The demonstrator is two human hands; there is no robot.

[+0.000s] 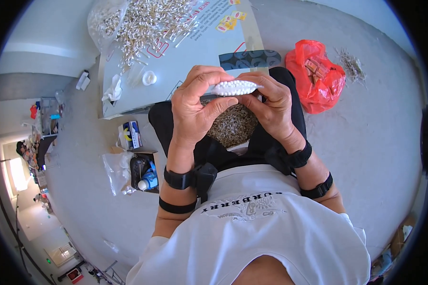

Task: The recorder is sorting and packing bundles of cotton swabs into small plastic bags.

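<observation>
A clear plastic pack of cotton swabs [235, 87] is held up over my lap, its rows of white tips facing me. My left hand [197, 102] grips the left end between thumb and fingers. At the other end, my right hand [270, 102] pinches the pack the same way. Below it, between my knees, is a container full of loose cotton swabs [233, 124], partly hidden by my hands and legs. More swabs lie in a big heap [152, 26] on the table [185, 66], beside a clear plastic bag [104, 26].
Small yellow labels [230, 22], a dark patterned sheet [249, 60], a white roll [149, 78] and crumpled tissue [113, 89] lie on the table. On the floor are a red plastic bag [316, 76], scattered swabs [352, 65], a blue-white box [130, 135] and an open carton [153, 164].
</observation>
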